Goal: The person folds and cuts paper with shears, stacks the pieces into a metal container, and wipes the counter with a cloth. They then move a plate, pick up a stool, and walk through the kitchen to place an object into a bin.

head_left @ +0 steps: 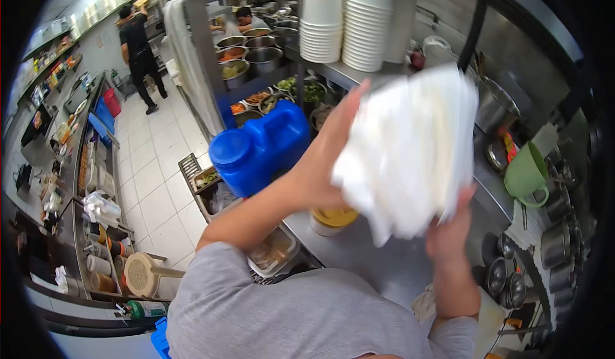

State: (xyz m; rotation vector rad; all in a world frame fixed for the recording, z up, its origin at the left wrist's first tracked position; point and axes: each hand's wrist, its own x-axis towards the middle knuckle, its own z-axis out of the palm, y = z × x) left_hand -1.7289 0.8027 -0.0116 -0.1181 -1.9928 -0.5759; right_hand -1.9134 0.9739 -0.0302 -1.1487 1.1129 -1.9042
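A thick stack of white paper-like sheets [410,151], smeared by motion, is held up in front of me between both hands. My left hand [330,157] is closed on its left side, with the fingers partly hidden behind it. At the lower right corner, my right hand [448,228] grips the stack from below. Just left of my left forearm stands a blue plastic jug [256,147] with a screw lid. Below the stack, a tub with a yellow lid [333,218] sits on the steel counter [397,269].
Stacked white tubs [320,29] stand on the steel shelf ahead. A green mug [527,173] and several ladles [506,272] are at the right. Pots of food [262,58] lie beyond the shelf. A stool [144,274] and a person in black [138,51] are on the left.
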